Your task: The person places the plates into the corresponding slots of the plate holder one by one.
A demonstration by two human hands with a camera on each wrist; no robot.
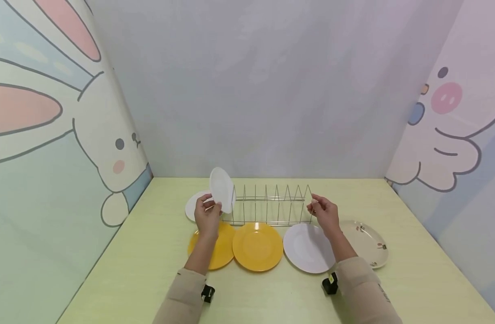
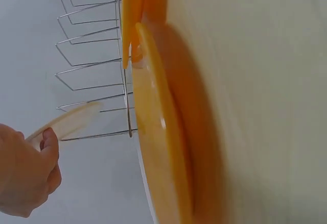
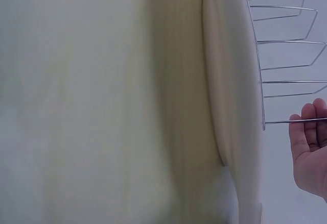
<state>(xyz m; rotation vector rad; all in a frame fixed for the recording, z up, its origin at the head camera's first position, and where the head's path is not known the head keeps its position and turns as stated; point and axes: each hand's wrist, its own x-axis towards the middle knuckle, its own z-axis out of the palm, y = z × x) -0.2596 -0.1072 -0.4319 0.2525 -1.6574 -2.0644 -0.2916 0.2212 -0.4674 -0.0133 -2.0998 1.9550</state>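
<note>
A white plate (image 1: 222,189) stands tilted at the left end of the wire rack (image 1: 277,222), pinched at its edge by the left hand (image 1: 207,218). The left wrist view shows the same plate (image 2: 71,122) slanting beside the rack's end wires, with the left hand (image 2: 30,175) on its rim. At the rack's right end, the right hand (image 1: 325,213) holds the last wire. In the right wrist view, the fingers of the right hand (image 3: 311,155) are curled about that end wire. Whether the plate's lower edge touches the rack is unclear.
Two yellow plates (image 1: 257,247) (image 2: 153,132) and a white plate (image 1: 308,248) lie before the rack. A patterned cream plate (image 1: 366,245) is at the right. Another white plate (image 1: 191,208) lies behind the left hand.
</note>
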